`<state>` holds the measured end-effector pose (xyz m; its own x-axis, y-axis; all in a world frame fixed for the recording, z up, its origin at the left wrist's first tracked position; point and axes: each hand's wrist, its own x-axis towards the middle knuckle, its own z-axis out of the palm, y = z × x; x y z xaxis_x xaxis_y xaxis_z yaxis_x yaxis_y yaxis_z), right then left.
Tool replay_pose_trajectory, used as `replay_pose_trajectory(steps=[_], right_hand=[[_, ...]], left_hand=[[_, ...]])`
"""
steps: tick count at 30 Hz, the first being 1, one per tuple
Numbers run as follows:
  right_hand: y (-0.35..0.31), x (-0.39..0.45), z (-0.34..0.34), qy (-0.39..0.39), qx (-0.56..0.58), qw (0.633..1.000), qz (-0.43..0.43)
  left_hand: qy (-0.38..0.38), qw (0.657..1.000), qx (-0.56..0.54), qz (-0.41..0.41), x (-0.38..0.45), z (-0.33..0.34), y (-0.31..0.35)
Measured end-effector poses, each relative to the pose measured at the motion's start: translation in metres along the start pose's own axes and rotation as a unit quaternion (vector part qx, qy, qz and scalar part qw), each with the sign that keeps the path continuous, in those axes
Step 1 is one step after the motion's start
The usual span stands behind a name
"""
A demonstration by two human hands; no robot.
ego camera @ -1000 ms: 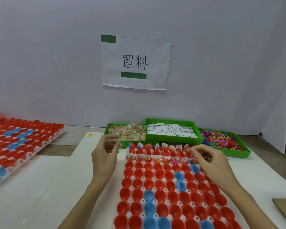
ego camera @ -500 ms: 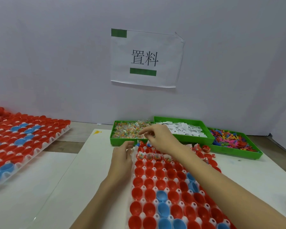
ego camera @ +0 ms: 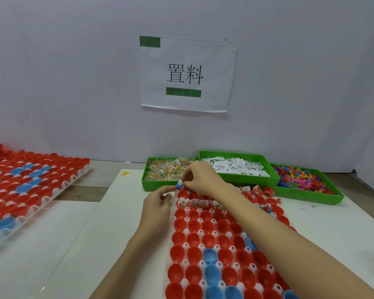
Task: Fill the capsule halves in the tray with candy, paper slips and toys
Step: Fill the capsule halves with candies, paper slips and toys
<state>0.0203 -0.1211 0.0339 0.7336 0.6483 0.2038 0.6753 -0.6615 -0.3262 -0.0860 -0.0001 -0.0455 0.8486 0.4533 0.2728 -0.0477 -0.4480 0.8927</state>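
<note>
We note the tray (ego camera: 205,240) of capsule halves lies centred on the white surface (ego camera: 84,244), only its far rows filled. Our left hand (ego camera: 158,207) rests at its far-left edge; whether its curled fingers hold anything, we cannot tell. Our right hand (ego camera: 203,179) pinches a small packet (ego camera: 179,186) above the corner cup. Recommended: seat it fully, one per cup.

A small assembly workstation.
A printed sign (ego camera: 187,74) hangs on the plain partition; green bins (ego camera: 235,169) of parts line the white surface (ego camera: 121,212) beside capsule trays (ego camera: 30,190).
</note>
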Motion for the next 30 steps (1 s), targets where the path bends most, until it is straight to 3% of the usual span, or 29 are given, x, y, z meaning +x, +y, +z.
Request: replay_pose_trajectory(steps=[7,18,30], right_hand=[[0.000,0.001,0.004,0.003,-0.008,1.000,0.005],[0.009,-0.002,0.005,0.032,0.072,0.997,-0.002],[0.000,-0.003,0.009,0.036,0.017,0.999,-0.027]], left_hand=[[0.033,0.998,0.041,0.043,0.001,0.001,-0.004],[0.021,0.995,0.060,0.080,0.002,0.002,-0.003],[0.023,0.995,0.058,0.077,0.001,0.002,-0.003]])
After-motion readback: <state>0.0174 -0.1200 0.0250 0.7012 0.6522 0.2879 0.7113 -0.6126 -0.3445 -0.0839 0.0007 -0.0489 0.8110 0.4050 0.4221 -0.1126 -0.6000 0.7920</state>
